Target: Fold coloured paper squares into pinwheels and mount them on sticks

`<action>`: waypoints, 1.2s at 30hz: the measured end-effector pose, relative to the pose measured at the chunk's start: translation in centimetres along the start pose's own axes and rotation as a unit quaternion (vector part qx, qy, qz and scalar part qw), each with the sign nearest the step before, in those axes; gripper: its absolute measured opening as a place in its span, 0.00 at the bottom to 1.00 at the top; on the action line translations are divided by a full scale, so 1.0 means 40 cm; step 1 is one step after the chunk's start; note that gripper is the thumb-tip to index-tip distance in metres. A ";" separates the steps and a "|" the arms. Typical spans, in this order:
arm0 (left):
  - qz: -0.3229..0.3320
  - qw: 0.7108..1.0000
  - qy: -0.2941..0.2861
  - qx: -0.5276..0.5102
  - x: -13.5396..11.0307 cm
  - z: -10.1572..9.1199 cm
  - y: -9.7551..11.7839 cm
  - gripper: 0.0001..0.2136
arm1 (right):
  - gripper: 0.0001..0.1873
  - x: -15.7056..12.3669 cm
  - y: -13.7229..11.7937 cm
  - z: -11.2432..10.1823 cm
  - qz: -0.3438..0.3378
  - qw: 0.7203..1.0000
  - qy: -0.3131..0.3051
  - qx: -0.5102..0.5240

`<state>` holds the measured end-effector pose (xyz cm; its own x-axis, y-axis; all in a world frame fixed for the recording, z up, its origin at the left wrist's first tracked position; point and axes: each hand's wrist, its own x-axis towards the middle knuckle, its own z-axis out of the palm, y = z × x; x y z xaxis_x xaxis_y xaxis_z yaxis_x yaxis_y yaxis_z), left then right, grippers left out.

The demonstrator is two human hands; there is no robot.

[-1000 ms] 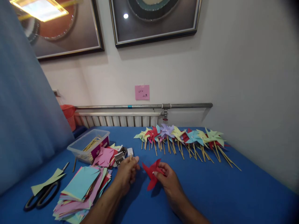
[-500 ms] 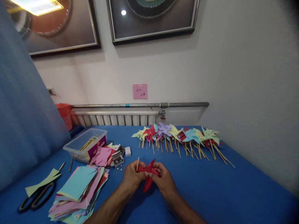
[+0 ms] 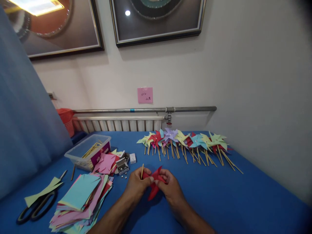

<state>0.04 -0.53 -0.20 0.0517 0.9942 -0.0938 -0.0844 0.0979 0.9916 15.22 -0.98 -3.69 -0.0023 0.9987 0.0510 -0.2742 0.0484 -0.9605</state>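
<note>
one red pinwheel [image 3: 153,192], nearer and right of the open pin box [image 3: 123,171] | left hand [image 3: 136,182], boxward, pinches it plus a stick [image 3: 142,170], near upright | right hand [image 3: 171,186] clamps the side away from the box | stick's lower end hidden, perhaps palmed

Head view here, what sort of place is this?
Probably an indoor craft workspace: a red paper pinwheel held by the left hand and right hand, a row of pinwheels on sticks, and coloured paper stacked beside scissors.
</note>
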 end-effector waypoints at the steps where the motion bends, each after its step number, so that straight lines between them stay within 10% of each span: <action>1: -0.005 1.000 0.012 -0.001 0.001 -0.005 0.001 0.23 | 0.18 0.002 0.003 -0.002 -0.001 1.000 0.003 0.008; 12: 0.063 0.985 0.159 -0.010 0.015 -0.078 0.057 0.29 | 0.24 0.031 0.049 -0.029 0.009 0.997 0.045 0.067; 23: 0.005 0.951 0.010 0.308 0.052 -0.126 0.032 0.09 | 0.25 0.054 0.070 -0.049 -0.012 0.993 0.084 0.088; 30: 0.031 0.787 -0.013 0.616 0.022 -0.143 0.074 0.14 | 0.21 0.023 0.014 -0.030 0.006 0.996 0.055 0.077; 36: 0.103 0.817 0.025 0.567 0.012 -0.120 0.031 0.04 | 0.19 0.024 0.017 -0.021 0.004 0.998 0.041 0.046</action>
<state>-4.82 0.27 0.56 0.1101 0.9877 0.1107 0.8917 -0.1474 0.4280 15.83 0.01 -4.50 0.0728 0.9972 0.0175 -0.3620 0.0428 -0.9312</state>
